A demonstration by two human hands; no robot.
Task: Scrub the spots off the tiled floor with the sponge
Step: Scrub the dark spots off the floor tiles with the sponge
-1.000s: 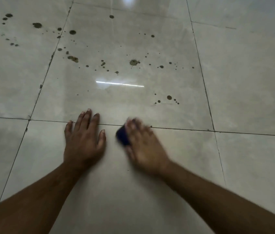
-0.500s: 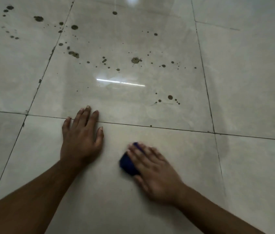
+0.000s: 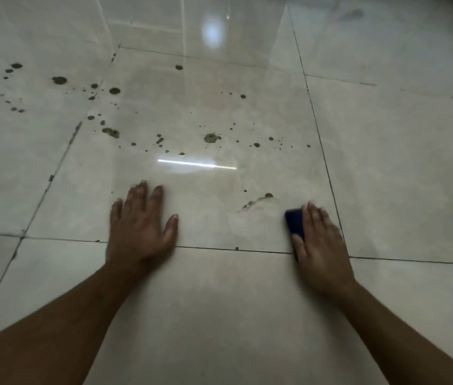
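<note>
A dark blue sponge (image 3: 294, 223) lies pressed flat on the glossy beige tiled floor (image 3: 400, 176), under the fingers of my right hand (image 3: 321, 244), near the right edge of the middle tile. Just left of it runs a smeared brownish streak (image 3: 257, 201) ending in a spot. My left hand (image 3: 140, 227) rests flat on the same tile, fingers spread, holding nothing. Further away, several dark spots (image 3: 210, 138) dot the middle tile, and more dark spots (image 3: 59, 80) lie on the tile at the far left.
Dark grout lines (image 3: 322, 151) divide the large tiles. A bright strip of reflected light (image 3: 196, 163) lies on the middle tile. Tiles at the right show no spots.
My right hand has moved the sponge forward and to the right onto the spotted tile. The spots near it are now smeared into a streak. My left hand has shifted forward across the grout line.
</note>
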